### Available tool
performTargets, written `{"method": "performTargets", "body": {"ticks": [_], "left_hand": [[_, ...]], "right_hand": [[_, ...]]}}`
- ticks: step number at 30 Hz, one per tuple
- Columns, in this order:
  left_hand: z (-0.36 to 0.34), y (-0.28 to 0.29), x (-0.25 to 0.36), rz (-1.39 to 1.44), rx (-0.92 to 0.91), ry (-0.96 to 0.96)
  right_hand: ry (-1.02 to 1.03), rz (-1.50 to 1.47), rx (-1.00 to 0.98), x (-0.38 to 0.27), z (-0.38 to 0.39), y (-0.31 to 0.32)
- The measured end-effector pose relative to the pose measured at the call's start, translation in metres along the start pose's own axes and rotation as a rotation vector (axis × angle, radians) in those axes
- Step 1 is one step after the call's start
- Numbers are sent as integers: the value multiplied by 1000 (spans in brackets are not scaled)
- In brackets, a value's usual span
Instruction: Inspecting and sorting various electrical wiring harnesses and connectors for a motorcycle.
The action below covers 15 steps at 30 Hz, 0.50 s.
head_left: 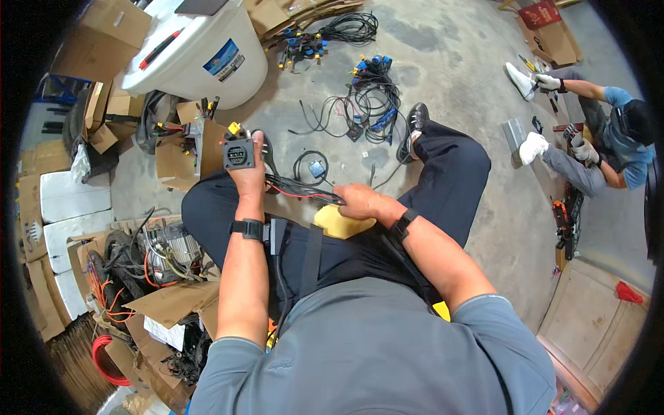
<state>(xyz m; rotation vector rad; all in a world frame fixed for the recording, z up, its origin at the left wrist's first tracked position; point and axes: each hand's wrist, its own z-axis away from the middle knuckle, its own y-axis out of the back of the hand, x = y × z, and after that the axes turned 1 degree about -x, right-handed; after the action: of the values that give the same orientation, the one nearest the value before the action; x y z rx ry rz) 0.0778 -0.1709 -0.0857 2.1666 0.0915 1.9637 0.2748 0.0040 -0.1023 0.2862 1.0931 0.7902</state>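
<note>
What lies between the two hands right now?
In the head view, a black and red wire bundle stretches from the left hand to the right hand.

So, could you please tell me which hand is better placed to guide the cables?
Probably the right hand: it holds the cables, while the left hand holds the square dark part.

Workshop, w/ cables [353, 29] on concrete floor [460, 83] top ctr, boxes [104, 38] upper L, prob. motor [169, 243] lower L.
</note>
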Motion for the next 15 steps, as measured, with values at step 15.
{"method": "performTargets", "body": {"ticks": [15], "left_hand": [[-1, 8, 44, 576, 128, 303]], "right_hand": [[-119, 9, 79, 7, -6, 2]]}}
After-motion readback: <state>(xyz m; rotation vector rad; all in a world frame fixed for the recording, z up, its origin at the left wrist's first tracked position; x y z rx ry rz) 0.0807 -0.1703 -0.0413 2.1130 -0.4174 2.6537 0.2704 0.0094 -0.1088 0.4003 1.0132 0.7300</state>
